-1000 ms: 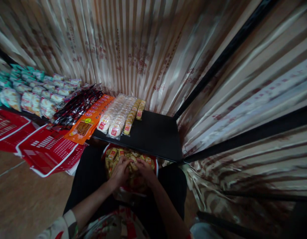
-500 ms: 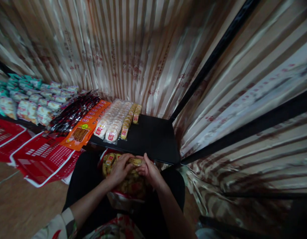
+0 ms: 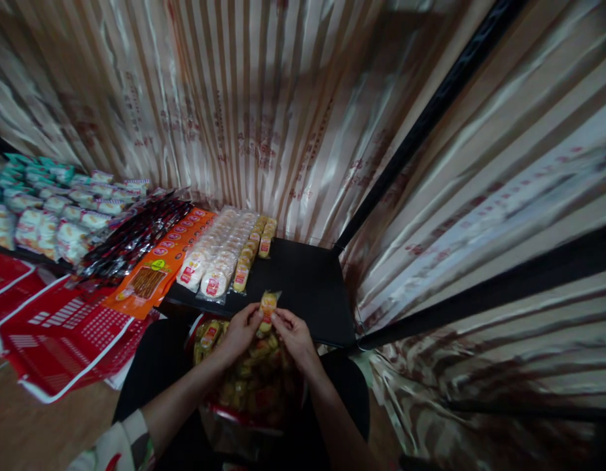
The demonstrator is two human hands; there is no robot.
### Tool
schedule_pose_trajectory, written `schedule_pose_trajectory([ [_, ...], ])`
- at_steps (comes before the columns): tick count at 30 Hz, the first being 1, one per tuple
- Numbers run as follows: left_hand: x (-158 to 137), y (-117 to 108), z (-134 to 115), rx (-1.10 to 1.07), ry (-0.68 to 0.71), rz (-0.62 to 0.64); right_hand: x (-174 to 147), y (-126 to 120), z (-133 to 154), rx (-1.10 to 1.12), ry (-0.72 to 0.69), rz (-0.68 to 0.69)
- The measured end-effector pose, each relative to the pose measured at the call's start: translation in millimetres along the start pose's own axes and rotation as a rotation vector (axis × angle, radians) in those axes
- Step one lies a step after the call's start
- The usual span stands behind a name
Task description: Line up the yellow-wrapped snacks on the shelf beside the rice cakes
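Since wrapped pack is slim, left hand and right hand pinch it from opposite sides, presumably for steadiness; pack is above red-rimmed container between thighs, near black shelf.

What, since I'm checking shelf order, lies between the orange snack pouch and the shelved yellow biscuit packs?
Two rows of white wrapped crackers separate the pouch from those packs in the head view.

Your view is dim; pale sheen streaks the curtain past the right edge of the shelf, and packets toward its left end blur.
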State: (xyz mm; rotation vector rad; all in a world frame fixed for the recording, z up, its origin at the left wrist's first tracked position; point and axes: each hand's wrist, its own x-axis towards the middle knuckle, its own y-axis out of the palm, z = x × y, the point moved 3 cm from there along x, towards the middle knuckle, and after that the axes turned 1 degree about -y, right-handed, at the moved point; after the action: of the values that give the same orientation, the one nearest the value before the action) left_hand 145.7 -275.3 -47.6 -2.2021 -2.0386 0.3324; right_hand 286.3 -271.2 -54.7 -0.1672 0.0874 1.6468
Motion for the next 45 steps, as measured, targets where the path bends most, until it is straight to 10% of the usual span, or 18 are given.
schedule_pose_trajectory([
  [11,48,14,-9,0.390,0.092,-0.315,89,-1,-3,-0.229,-0.188,-0.192],
  [20,87,38,9,0.326,0.163,-0.334,152,11,13,-0.394,-0.201,-0.279],
  [45,128,40,32,0.285,0.153,-0.397,179,21,-7,-0.591,-0.280,-0.284],
])
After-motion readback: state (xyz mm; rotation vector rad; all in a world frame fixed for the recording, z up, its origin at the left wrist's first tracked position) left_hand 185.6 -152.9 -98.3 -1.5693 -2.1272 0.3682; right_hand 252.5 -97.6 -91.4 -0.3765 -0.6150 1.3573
